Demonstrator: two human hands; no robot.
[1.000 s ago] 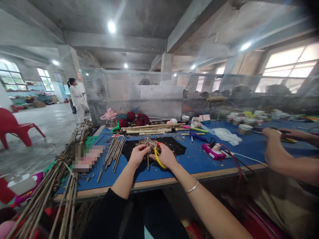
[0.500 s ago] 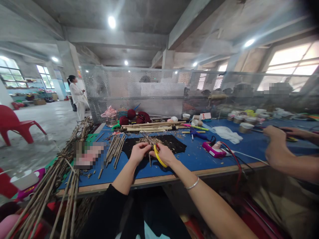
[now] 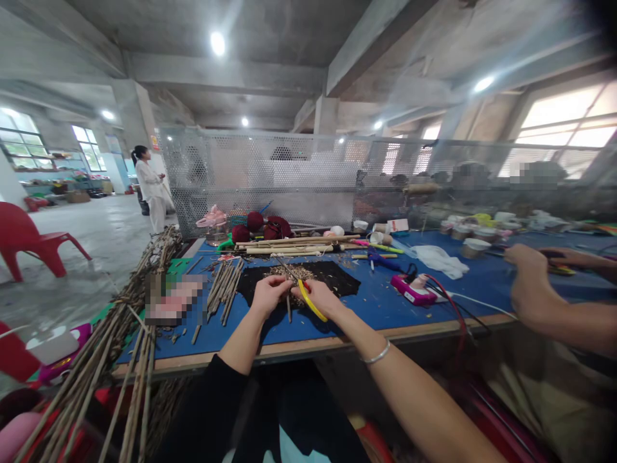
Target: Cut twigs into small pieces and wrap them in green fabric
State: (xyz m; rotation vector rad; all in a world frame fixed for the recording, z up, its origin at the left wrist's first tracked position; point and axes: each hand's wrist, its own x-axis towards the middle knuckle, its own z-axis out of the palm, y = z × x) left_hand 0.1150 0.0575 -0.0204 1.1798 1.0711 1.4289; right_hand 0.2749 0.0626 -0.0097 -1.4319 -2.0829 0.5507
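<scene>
My left hand (image 3: 270, 293) is closed on a thin brown stick (image 3: 289, 308), whose lower end points down toward the table's front edge. In my right hand (image 3: 319, 297) is a pair of scissors with yellow handles (image 3: 314, 307); the blades point up and left, close to the stick and my left fingertips. Below both hands lies a black cloth (image 3: 332, 276), strewn with pale brown chips (image 3: 299, 272). Left of the cloth rests a row of short cut sticks (image 3: 224, 288).
Long twigs (image 3: 130, 341) lean across the table's left end. A glue gun (image 3: 383, 260), a magenta power strip (image 3: 414, 290) with cables and a white plastic bag (image 3: 441, 260) lie to the right. A co-worker's arms (image 3: 544, 289) work at far right. Dark red yarn balls (image 3: 255, 222) sit behind.
My right hand and the scissors have shifted slightly, with the yellow handle tilting a little outward. The stick has turned a little in my left hand. The co-worker's hand moved slightly left.
</scene>
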